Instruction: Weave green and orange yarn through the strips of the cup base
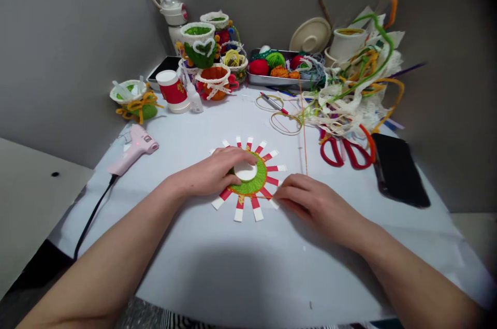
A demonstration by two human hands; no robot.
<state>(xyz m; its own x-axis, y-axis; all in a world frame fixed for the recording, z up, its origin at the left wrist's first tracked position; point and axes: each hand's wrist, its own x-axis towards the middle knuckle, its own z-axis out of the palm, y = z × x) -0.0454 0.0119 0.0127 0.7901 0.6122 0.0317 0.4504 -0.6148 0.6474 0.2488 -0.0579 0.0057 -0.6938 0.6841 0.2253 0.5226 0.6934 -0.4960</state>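
Observation:
In the middle of the table lies a paper cup (246, 172), cut into red-and-white strips (239, 209) that spread out flat like rays. Green yarn (259, 184) is woven in a ring around its white base, with an orange edge. My left hand (213, 169) grips the cup, thumb on the near side of the base and fingers over the far side. To the right, my right hand (312, 202) pinches orange yarn (304, 137) just beside the strip ends. A length of it runs from the ring to my fingers, and more trails away toward the back.
A pink glue gun (134, 150) with a black cord lies left. Yarn-trimmed cups (200, 41), a white glue bottle (193, 97) and a red paper cup (171, 91) stand behind. At right are a yarn tray (267, 80), tangled yarn (349, 96), red scissors (351, 155) and a black phone (399, 169).

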